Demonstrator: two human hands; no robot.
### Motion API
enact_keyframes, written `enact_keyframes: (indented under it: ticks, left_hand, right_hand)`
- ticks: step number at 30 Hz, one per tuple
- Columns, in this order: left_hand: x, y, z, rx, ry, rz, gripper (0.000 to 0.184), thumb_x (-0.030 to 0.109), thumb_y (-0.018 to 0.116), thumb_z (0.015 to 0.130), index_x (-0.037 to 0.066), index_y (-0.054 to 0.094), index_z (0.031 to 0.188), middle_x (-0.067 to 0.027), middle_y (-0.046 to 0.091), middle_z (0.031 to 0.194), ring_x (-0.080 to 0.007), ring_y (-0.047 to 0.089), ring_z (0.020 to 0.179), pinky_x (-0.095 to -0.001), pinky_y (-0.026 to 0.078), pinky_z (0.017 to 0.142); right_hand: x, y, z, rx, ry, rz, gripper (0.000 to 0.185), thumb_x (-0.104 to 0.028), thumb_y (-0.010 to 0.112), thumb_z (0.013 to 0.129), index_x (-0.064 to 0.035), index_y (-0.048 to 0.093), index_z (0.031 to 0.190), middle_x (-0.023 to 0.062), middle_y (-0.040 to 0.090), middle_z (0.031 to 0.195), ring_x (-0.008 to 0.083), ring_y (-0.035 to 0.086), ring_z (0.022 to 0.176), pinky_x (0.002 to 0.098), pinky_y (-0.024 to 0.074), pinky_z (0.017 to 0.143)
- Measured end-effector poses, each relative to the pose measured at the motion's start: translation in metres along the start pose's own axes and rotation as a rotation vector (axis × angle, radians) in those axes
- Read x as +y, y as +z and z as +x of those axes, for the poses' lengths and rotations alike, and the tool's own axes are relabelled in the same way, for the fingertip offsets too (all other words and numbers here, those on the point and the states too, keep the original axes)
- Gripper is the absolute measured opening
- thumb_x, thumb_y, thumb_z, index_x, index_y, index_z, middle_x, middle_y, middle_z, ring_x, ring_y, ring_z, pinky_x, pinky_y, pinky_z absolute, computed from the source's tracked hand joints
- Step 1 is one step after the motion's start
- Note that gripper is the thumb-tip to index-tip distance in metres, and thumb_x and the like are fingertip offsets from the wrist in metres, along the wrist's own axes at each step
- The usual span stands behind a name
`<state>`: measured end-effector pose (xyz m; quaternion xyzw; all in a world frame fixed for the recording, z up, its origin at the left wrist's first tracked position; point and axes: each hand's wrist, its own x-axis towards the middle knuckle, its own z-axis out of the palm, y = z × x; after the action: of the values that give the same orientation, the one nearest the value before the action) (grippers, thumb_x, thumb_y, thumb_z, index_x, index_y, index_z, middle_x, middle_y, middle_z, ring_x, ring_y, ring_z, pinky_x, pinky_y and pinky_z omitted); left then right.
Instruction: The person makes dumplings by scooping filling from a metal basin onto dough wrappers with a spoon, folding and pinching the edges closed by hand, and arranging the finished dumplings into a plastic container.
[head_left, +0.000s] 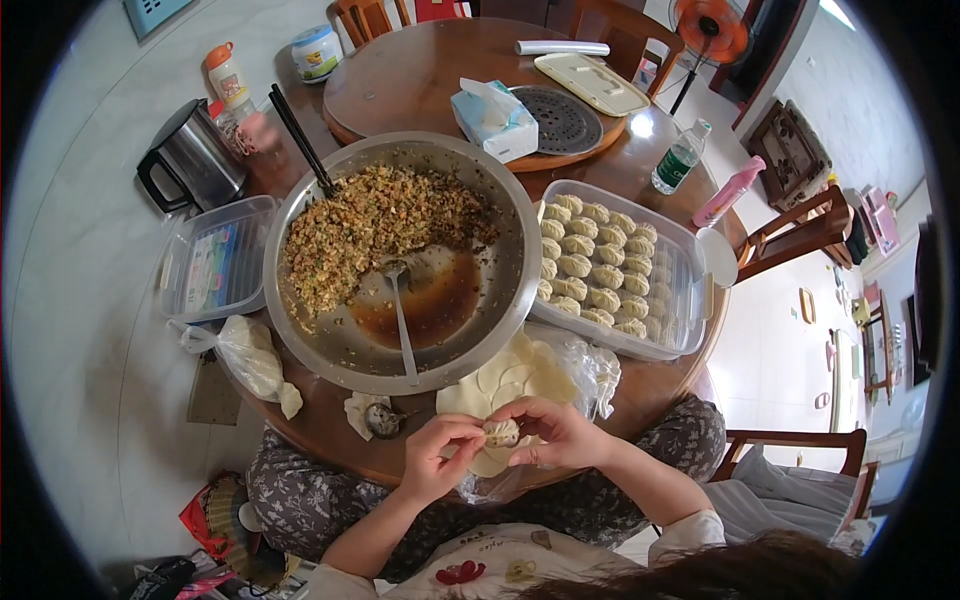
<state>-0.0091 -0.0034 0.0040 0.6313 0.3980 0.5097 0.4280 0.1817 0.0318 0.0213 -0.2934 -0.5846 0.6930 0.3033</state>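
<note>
A pleated dumpling is held between my two hands at the table's near edge. My left hand pinches its left side with thumb and fingers, while my right hand has its fingers around the right side. Beneath and behind them lie round dough wrappers on a plastic bag. Farther back stands a large metal bowl of chopped filling, with a spoon and black chopsticks in it. Rows of pleated dumplings fill much of a clear plastic container at the right.
Left of the bowl are an empty plastic container, a kettle and a tied bag. A tissue box, green-labelled bottle, pink bottle, and a tray lid are farther back. A small dark object lies near my left hand.
</note>
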Motion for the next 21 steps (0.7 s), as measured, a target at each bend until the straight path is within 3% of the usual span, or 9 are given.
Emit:
enact_keyframes:
  ticks: [5, 8, 11, 14, 17, 18, 21]
  left_hand:
    - [-0.004, -0.002, -0.003, -0.003, -0.042, -0.111, 0.01, 0.004, 0.05, 0.084, -0.003, 0.055, 0.089, -0.0115, 0.055, 0.09, -0.014, 0.057, 0.075, -0.0238, 0.049, 0.065]
    - [-0.006, -0.002, -0.006, -0.001, -0.085, -0.16, 0.016, 0.01, 0.045, 0.087, -0.002, 0.052, 0.095, -0.0134, 0.057, 0.093, -0.0161, 0.058, 0.079, -0.0262, 0.049, 0.067]
    - [-0.008, 0.0, -0.004, 0.012, -0.092, -0.22, 0.022, 0.015, 0.043, 0.089, 0.0, 0.047, 0.103, -0.0162, 0.057, 0.097, -0.0208, 0.06, 0.083, -0.0287, 0.049, 0.068]
    - [-0.003, -0.001, -0.002, 0.03, -0.131, -0.282, 0.022, 0.013, 0.044, 0.088, -0.004, 0.049, 0.102, -0.0149, 0.058, 0.098, -0.0205, 0.06, 0.086, -0.0274, 0.047, 0.07]
    - [-0.006, 0.0, -0.001, 0.024, -0.144, -0.256, 0.02, 0.013, 0.044, 0.088, -0.003, 0.05, 0.099, -0.0142, 0.058, 0.096, -0.0213, 0.06, 0.085, -0.0274, 0.047, 0.069]
    - [-0.007, 0.001, 0.0, 0.021, -0.151, -0.254, 0.02, 0.013, 0.044, 0.088, -0.003, 0.05, 0.099, -0.0141, 0.058, 0.096, -0.0214, 0.06, 0.085, -0.0275, 0.047, 0.069]
    - [-0.009, 0.004, 0.001, 0.031, -0.157, -0.255, 0.018, 0.01, 0.044, 0.088, -0.003, 0.05, 0.099, -0.0134, 0.059, 0.093, -0.0212, 0.06, 0.083, -0.0271, 0.047, 0.067]
  right_hand:
    - [-0.001, 0.002, 0.001, 0.033, -0.063, -0.013, 0.035, -0.003, 0.064, 0.072, -0.0019, 0.05, 0.105, 0.0052, 0.054, 0.093, 0.012, 0.055, 0.084, 0.0239, 0.0459, 0.074]
    - [-0.006, -0.002, 0.0, 0.049, -0.017, -0.293, 0.037, -0.004, 0.065, 0.07, -0.0036, 0.051, 0.104, 0.0052, 0.053, 0.089, 0.0125, 0.055, 0.081, 0.0246, 0.0471, 0.073]
    - [-0.011, -0.008, -0.001, 0.091, -0.05, -0.314, 0.038, -0.004, 0.066, 0.069, -0.0054, 0.052, 0.104, 0.0053, 0.053, 0.09, 0.0128, 0.055, 0.078, 0.0247, 0.0476, 0.071]
    - [-0.03, -0.035, -0.006, 0.195, -0.074, -0.419, 0.037, -0.005, 0.066, 0.07, -0.0057, 0.052, 0.104, 0.0041, 0.054, 0.09, 0.0118, 0.055, 0.076, 0.0243, 0.0475, 0.069]
    - [-0.064, -0.084, -0.014, 0.413, 0.063, -0.534, 0.037, -0.007, 0.067, 0.07, -0.0036, 0.052, 0.104, 0.0038, 0.055, 0.088, 0.0098, 0.054, 0.076, 0.0238, 0.0462, 0.069]
    - [-0.059, -0.109, -0.014, 0.507, -0.068, -0.494, 0.037, -0.006, 0.067, 0.069, -0.0029, 0.052, 0.103, 0.0031, 0.056, 0.084, 0.0091, 0.054, 0.072, 0.0231, 0.0463, 0.067]
    - [-0.068, -0.18, -0.021, 0.752, -0.065, -0.493, 0.035, -0.005, 0.066, 0.069, -0.0002, 0.052, 0.101, 0.0034, 0.057, 0.083, 0.0066, 0.053, 0.069, 0.0195, 0.0447, 0.06]
